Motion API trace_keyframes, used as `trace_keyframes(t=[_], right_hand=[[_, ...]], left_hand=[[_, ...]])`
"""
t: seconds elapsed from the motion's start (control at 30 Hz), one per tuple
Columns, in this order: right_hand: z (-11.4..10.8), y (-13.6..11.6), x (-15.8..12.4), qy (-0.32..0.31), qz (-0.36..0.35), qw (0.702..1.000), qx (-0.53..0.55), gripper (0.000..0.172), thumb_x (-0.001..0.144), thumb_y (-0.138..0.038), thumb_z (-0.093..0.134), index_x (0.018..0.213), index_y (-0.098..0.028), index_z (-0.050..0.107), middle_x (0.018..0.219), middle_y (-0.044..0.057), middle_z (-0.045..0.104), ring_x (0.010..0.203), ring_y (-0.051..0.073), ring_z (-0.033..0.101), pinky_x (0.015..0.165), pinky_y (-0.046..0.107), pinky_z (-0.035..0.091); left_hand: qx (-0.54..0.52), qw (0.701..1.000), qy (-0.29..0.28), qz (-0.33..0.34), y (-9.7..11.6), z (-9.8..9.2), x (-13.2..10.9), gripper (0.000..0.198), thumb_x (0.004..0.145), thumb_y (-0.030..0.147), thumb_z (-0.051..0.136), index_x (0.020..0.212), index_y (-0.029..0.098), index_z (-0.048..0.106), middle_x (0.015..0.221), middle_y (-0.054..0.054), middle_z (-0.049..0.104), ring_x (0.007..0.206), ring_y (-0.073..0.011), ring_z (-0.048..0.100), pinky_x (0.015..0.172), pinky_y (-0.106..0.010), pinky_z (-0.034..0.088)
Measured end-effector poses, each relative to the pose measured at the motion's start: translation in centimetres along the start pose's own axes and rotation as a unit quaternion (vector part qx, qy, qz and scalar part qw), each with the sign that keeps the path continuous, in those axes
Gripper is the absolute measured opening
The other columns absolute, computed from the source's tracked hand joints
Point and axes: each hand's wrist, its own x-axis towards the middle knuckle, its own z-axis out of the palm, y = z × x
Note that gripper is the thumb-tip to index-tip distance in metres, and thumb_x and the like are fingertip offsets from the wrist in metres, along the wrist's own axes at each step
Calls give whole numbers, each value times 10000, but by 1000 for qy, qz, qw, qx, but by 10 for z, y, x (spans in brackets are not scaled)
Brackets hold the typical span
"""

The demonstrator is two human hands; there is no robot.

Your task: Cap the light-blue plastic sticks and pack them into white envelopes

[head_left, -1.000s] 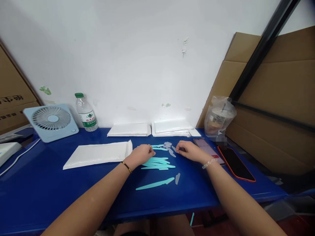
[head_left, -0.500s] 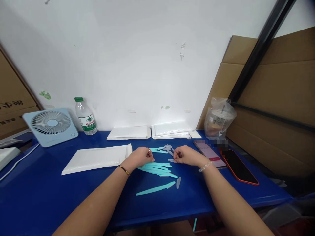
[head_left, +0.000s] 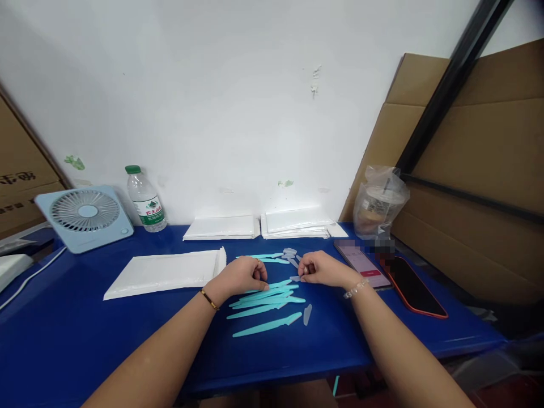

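Several turquoise razor-like sticks [head_left: 259,310] lie in a loose pile on the blue table [head_left: 263,362], with one more [head_left: 267,326] in front of them. My left hand [head_left: 250,276] is closed in a pinch at the pile's top edge, on a turquoise stick. Behind it lie two other sticks [head_left: 270,256]. My right hand [head_left: 317,268] has its fingers pinched at a small translucent cap [head_left: 294,279] right of the pile. Further caps [head_left: 289,252] lie behind, and a single cap [head_left: 307,314] rests near the front stick.
White padded envelopes lie at the left [head_left: 165,273] and along the wall [head_left: 221,227]. A small fan [head_left: 88,211] and bottle [head_left: 151,209] stand back left. Two phones [head_left: 419,286] and a bagged cup [head_left: 378,207] are at the right.
The turquoise sticks in the pile have shifted and spread apart, some toward the front left. My left hand has moved slightly toward the front; my right hand has barely moved.
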Motion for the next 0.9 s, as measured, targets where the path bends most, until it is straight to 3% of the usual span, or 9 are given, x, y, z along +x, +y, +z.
trace_keyframes(t=[0.23,0.47,0.9], right_hand=[[4,1,3,7,-10,1000,-16,142,705,-300,660,782,-181,667,708,6,626,599,121,543,532,213,402],[9,-3,8,32,-38,998,-35,105,738,-276,645,771,-181,675,729,18,627,616,120,544,539,213,396],[11,1,12,18,-52,998,-22,144,751,-311,645,791,-178,683,759,32,654,645,133,579,561,223,414]], left_hand=[[21,1000,18,-9,6,10,6,216,720,389,572,775,195,649,724,-1,647,620,-124,541,531,-215,350],[64,995,68,36,9,10,11,134,762,316,570,758,218,661,782,2,664,680,-134,557,588,-228,351],[33,998,53,9,8,11,14,164,753,358,585,770,216,666,756,9,657,660,-137,557,563,-234,367]])
